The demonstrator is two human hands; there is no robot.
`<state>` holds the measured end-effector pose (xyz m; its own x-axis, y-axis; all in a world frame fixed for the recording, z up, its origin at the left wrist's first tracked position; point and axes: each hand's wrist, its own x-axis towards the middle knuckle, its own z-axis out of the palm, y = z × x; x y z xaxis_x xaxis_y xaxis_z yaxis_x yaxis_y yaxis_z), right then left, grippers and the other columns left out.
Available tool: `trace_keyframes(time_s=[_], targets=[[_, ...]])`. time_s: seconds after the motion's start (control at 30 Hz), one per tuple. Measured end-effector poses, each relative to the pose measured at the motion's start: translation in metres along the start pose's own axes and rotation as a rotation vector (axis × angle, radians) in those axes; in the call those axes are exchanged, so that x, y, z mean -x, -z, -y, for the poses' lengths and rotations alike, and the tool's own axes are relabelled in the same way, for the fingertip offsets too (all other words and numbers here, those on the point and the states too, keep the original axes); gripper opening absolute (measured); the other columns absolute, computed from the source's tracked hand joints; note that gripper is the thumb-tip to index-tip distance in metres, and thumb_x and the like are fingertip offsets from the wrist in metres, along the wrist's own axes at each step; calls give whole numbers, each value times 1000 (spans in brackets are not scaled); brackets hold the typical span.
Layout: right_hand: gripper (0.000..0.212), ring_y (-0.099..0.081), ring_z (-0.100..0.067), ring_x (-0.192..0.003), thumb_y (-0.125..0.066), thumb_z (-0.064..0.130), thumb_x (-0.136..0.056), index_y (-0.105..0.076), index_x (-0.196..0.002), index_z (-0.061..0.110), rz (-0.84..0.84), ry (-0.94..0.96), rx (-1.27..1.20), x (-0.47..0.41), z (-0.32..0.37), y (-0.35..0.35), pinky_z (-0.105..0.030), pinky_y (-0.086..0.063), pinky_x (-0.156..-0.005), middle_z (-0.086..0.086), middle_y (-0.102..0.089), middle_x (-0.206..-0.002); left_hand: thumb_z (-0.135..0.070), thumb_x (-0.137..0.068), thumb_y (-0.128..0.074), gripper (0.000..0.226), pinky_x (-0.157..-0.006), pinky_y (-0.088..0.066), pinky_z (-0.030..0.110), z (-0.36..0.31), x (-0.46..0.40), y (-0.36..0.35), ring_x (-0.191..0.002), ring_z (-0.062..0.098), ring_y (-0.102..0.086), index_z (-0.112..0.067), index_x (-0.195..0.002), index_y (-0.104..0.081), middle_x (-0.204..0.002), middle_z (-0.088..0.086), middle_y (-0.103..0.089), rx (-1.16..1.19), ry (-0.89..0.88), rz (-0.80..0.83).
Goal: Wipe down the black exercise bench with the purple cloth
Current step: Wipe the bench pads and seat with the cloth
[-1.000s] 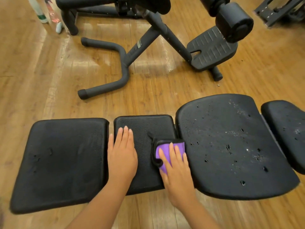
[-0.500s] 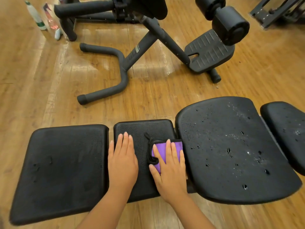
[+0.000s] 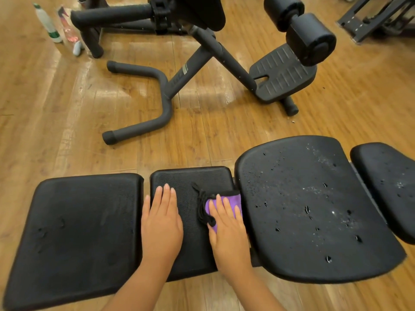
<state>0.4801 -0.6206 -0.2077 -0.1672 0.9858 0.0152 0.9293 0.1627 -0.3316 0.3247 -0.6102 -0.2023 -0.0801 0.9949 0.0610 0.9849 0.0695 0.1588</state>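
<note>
The black exercise bench (image 3: 314, 209) stretches across the lower view as several padded sections. Its large right pad is speckled with droplets and small tears. My left hand (image 3: 161, 223) lies flat, fingers straight, on the left side of the small middle pad (image 3: 190, 182). On that pad's right side my right hand (image 3: 229, 232) presses the purple cloth (image 3: 233, 199) down with straight fingers. The cloth has a black edge and a black loop, and my fingers cover much of it. It sits against the edge of the large right pad.
Another black exercise machine (image 3: 202, 55) with a curved floor bar and a ribbed footplate (image 3: 283, 72) stands on the wooden floor beyond the bench. Two spray bottles (image 3: 48, 23) stand at the far left. A metal frame (image 3: 377, 14) is at the top right corner.
My right hand has slid the purple cloth a little to the left and nearer me on the middle pad. My left hand has stayed flat in place.
</note>
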Motion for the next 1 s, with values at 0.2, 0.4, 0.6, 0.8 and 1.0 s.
trace_keyframes(time_s=[0.2, 0.4, 0.6, 0.8, 1.0], targets=[[65, -1, -4, -142, -44, 28, -65, -41, -129, 20, 58, 65, -69, 54, -9, -9, -24, -10, -110, 6, -23, -147, -19, -87, -28, 52, -109, -22, 46, 0, 0, 0, -128, 32, -45, 2, -130, -51, -135, 18, -52, 12, -1, 3], [70, -48, -20, -125, -81, 2, -59, -58, -123, 15, -6, 10, -210, 9, -9, -5, -32, -24, -111, -2, -52, -134, -20, -87, -28, 53, -110, -21, 45, -1, 0, 0, -129, 31, -44, 2, -131, -50, -136, 18, -51, -5, 4, 20], [51, -10, -16, -143, -47, 6, -93, -34, -142, 14, -55, -1, -181, -67, 6, 12, -22, 8, -110, -3, -21, -154, -21, -87, -28, 53, -110, -22, 45, -1, -2, -1, -129, 31, -44, 1, -130, -50, -135, 18, -52, -20, 5, 16], [61, -43, -20, -130, -71, 12, -69, -55, -127, 17, 12, 47, -60, -36, 18, -2, -35, -13, -115, -2, -52, -137, -18, -86, -28, 53, -111, -20, 44, 1, 0, -2, -129, 32, -45, 2, -129, -52, -135, 18, -52, -9, -1, -10], [34, -37, -17, -128, -33, 11, -89, -50, -118, 19, -60, 335, -91, 57, 5, -18, -35, -24, -107, 1, -65, -120, -14, -84, -29, 53, -110, -22, 46, 2, 1, -3, -129, 31, -44, 2, -129, -52, -135, 18, -52, 16, -5, -30]])
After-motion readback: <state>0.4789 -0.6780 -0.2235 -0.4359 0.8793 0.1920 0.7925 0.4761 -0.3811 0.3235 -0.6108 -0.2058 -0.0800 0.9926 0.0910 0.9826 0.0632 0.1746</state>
